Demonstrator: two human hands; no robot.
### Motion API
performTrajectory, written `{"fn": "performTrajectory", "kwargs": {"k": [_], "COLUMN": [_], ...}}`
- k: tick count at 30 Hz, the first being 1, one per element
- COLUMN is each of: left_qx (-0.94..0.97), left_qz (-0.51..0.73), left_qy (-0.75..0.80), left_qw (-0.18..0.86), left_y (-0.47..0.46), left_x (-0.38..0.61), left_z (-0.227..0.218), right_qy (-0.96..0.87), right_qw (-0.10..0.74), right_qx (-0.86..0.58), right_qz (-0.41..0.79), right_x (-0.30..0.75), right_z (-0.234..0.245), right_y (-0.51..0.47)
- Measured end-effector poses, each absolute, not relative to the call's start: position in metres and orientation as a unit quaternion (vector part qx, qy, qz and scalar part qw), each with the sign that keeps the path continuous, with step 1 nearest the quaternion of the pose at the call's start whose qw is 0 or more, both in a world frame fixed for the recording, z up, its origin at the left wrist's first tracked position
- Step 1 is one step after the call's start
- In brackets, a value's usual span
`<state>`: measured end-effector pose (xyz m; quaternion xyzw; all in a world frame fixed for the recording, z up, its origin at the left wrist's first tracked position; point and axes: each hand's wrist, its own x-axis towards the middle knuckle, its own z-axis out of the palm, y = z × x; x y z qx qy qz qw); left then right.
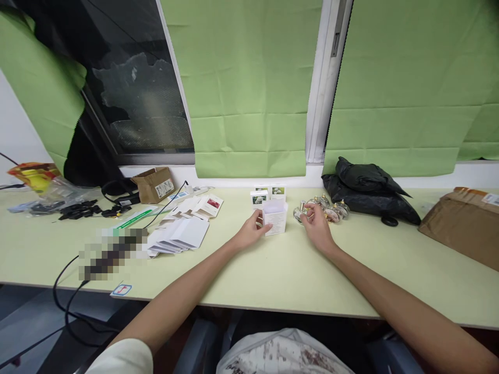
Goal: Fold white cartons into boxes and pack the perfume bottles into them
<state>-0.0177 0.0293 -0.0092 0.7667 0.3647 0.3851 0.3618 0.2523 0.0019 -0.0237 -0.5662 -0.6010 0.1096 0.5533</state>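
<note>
At the middle of the table, a box in one hand and a bottle in the other

On the pale yellow-green table [241, 275], at the far left, a crumpled orange and yellow bag [35, 176] lies among clear plastic, with a heap of black parts [80, 209] just beside it. Next stands a small brown carton [153, 187], its top open and a label on its side. Nearer the front edge a blurred patch hides part of the table. To its right lie flat white cartons [183, 234], overlapping one another; a red picture shows on one of them.

Near the middle, the left hand [252, 228] grips an upright white box [276, 222], thumb on the near side. The box has an open top and rests on the table. Behind it stand small boxes with white-flower pictures [259, 198]. To the right of the white box, close but apart, the right hand [317, 226] pinches a small glass bottle [298, 215] with a silvery cap. More bottles [333, 214] with gold-coloured tops cluster just beyond that hand. Farther right lie black plastic bags [368, 193], one on another, and a large brown box [463, 226] at the table's far right.
</note>
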Motion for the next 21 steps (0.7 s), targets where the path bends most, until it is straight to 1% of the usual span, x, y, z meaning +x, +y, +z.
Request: {"fn": "performTrajectory", "kwargs": {"k": [8,14,21], "left_qx": [0.767,0.768,0.773], "left_qz": [0.384,0.385,0.381], "left_qy": [0.365,0.363,0.36], "left_qw": [0.363,0.359,0.357], "left_y": [0.031,0.031,0.03], "left_x": [-0.017,-0.017,-0.019], "left_z": [-0.01,-0.011,-0.009], "right_qy": [-0.595,-0.6,-0.601], "right_qw": [0.524,0.495,0.482], "right_qx": [-0.599,-0.618,-0.628], "right_qz": [0.117,0.114,0.109], "right_x": [0.261,0.265,0.267], "right_z": [-0.038,-0.04,-0.04], "right_y": [0.014,0.018,0.02]}}
